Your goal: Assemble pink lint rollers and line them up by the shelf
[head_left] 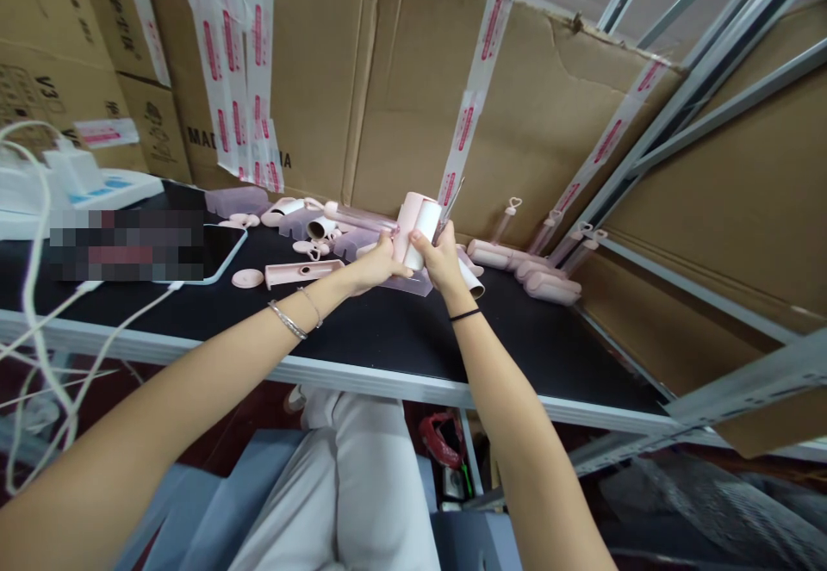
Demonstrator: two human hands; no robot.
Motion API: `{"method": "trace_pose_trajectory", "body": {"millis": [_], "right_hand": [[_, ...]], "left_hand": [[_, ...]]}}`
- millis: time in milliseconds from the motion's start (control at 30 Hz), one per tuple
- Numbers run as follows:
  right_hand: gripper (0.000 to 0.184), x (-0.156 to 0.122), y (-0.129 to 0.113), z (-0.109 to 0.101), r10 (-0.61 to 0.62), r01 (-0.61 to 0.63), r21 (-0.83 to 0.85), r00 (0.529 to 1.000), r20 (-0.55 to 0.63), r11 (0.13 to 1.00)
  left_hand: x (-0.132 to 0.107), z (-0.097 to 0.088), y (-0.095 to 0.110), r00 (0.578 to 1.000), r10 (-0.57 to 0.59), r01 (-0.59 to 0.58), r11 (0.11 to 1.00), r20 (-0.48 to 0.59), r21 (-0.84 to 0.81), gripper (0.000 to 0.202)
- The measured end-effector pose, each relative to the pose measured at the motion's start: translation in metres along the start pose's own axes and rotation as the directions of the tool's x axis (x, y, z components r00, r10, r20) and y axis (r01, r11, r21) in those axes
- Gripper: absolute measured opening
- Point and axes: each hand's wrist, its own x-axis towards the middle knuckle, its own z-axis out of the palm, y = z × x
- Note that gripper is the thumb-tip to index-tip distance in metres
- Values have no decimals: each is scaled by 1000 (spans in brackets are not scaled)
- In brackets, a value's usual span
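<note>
Over the middle of the table, my left hand (380, 264) is closed around a pink half-round plastic shell (412, 207). My right hand (444, 263) is closed on a white paper roll (424, 228), its thumb lying across it. The roll stands upright against the shell; whether it sits inside cannot be seen. Thin dark tips show just behind my right fingers, too hidden to name. Under my hands lies a translucent lilac plastic piece (407, 283). A white roll with a brown core (471, 280) lies beside my right wrist.
Several pink rollers with heart-ended handles (549, 282) lie at the right. An open pink shell (303, 271) and an oval pink cap (248, 278) lie left, near a phone (223, 252) with cables. Cardboard (401, 80) walls the back; a metal shelf frame (711, 158) borders the right.
</note>
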Motion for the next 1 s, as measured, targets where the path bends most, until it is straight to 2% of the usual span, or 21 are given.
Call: {"method": "trace_pose_trajectory", "body": {"millis": [67, 133, 167, 200, 233, 267, 300, 333, 367, 400, 433, 500, 533, 600, 667, 700, 767, 833, 900, 967, 1000], "right_hand": [[51, -3, -1, -8, 2, -1, -71, 1000, 15, 997], [55, -5, -5, -19, -22, 17, -174, 999, -23, 985], [56, -6, -9, -26, -43, 29, -232, 997, -57, 972], [57, -7, -13, -32, -68, 40, -293, 994, -88, 955], [58, -7, -18, -37, -92, 49, -358, 990, -105, 932], [59, -8, -23, -41, -113, 58, -424, 988, -106, 904], [59, -9, -29, -42, -131, 73, -489, 988, -87, 869], [58, -10, -34, -42, -153, 103, -549, 987, -47, 829], [55, -11, -38, -40, -180, 153, -597, 984, 14, 787], [51, -12, -41, -36, -211, 222, -627, 973, 94, 746], [47, -13, -43, -32, -250, 303, -636, 952, 175, 710], [40, -15, -45, -22, -346, 436, -607, 899, 267, 665], [39, -15, -44, -19, -395, 460, -592, 885, 246, 661], [44, -17, -42, -13, -466, 419, -581, 881, 76, 697], [50, -19, -41, -9, -464, 330, -562, 879, -110, 759], [50, -20, -40, -7, -436, 291, -546, 887, -153, 785], [49, -23, -39, -1, -352, 244, -517, 928, -120, 820], [47, -24, -36, 6, -257, 207, -500, 966, -32, 841], [39, -24, -33, 10, -174, 149, -502, 985, -3, 852], [29, -22, -29, 8, -109, 83, -545, 994, -16, 834], [24, -20, -28, 4, -84, 55, -588, 996, -22, 807]], "left_hand": [[-3, -7, 2, 993, 91, -100, 988, 81, 118, 70], [-7, -15, 7, 966, 148, -190, 962, 214, 196, 37], [-10, -19, 11, 954, 172, -229, 947, 244, 225, 28], [-12, -23, 16, 952, 214, -269, 928, 221, 259, 27], [-15, -26, 21, 944, 303, -330, 892, 133, 307, 30], [-17, -29, 25, 901, 434, -406, 836, 8, 369, 31], [-19, -31, 29, 824, 560, -473, 764, -87, 438, 33], [-20, -32, 32, 732, 667, -527, 683, -137, 507, 40], [-21, -32, 34, 659, 742, -567, 599, -125, 565, 50], [-21, -32, 35, 618, 784, -601, 522, -62, 606, 58], [-21, -31, 35, 601, 799, -629, 457, 20, 629, 60], [-21, -29, 33, 600, 790, -654, 391, 128, 648, 50], [-21, -28, 32, 604, 789, -642, 402, 108, 653, 45], [-19, -29, 29, 603, 793, -578, 506, -82, 641, 43], [-16, -31, 27, 564, 753, -526, 645, -340, 555, 48], [-14, -32, 26, 541, 715, -526, 699, -444, 485, 50], [-9, -32, 23, 526, 633, -564, 760, -568, 323, 51], [-4, -31, 19, 559, 554, -604, 782, -617, 156, 52], [1, -30, 16, 632, 470, -597, 803, -616, 0, 51], [5, -31, 12, 717, 386, -522, 850, -581, -78, 47], [7, -32, 10, 753, 356, -464, 884, -553, -63, 46]]}}
